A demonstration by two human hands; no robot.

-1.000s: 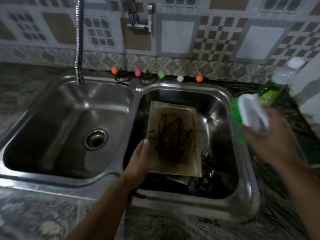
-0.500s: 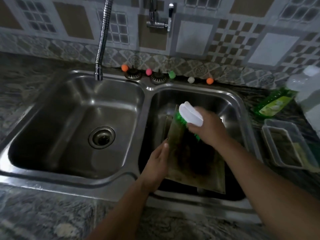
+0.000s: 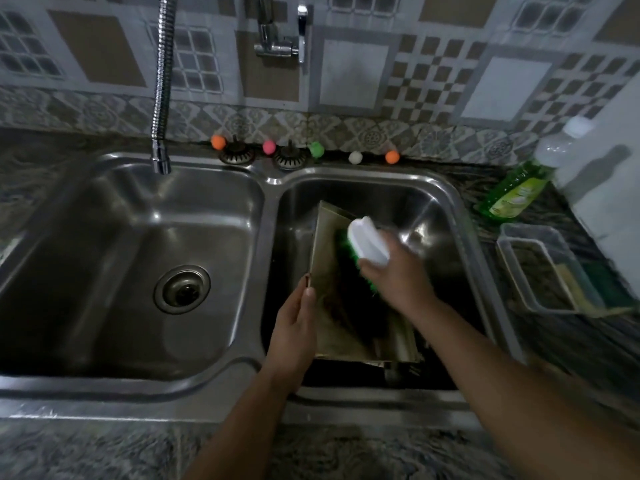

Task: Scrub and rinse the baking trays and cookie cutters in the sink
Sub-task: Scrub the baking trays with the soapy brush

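Note:
A stained rectangular baking tray leans tilted in the right basin of the steel double sink. My left hand grips the tray's left edge. My right hand holds a white-handled scrub brush with green bristles pressed on the tray's upper face. Dark burnt marks streak the tray. Below the tray's lower edge, more dark metal items lie in the basin, too dim to name.
The left basin holds only its drain, under a flexible spout. A green dish soap bottle and a clear plastic container sit on the counter at right. Small coloured balls line the back ledge.
My right hand brought the brush from the counter side down onto the tray. The tray went from lying flatter to steeply tilted, and the brush has shifted slightly down its face.

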